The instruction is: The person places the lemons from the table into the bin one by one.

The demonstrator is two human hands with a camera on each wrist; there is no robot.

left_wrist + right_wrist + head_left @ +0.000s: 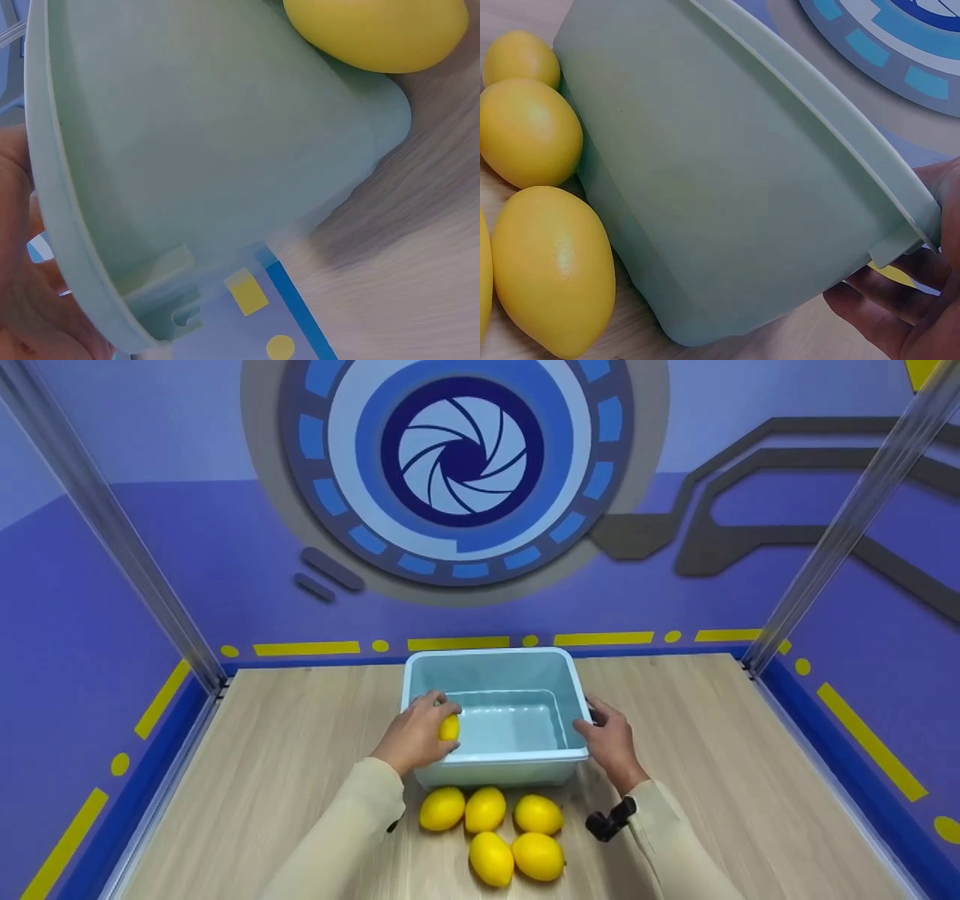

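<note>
My left hand (421,733) holds a yellow lemon (449,728) just inside the left front part of a pale blue-green plastic bin (502,772). Its fingers curl around the fruit and hide part of it. At the bin's right side my right hand (611,740) grips the rim, the thumb on top and the fingers underneath, as the right wrist view also shows. The visible bin floor has no fruit on it. Several more lemons (538,856) lie on the table close in front of the bin; one lemon (553,271) appears large in the right wrist view.
The light wood table (300,750) extends to both sides of the bin. A blue and purple printed wall (225,562) rises behind it, with metal posts (832,517) at the back corners. A black wrist device (611,819) sits by the right sleeve.
</note>
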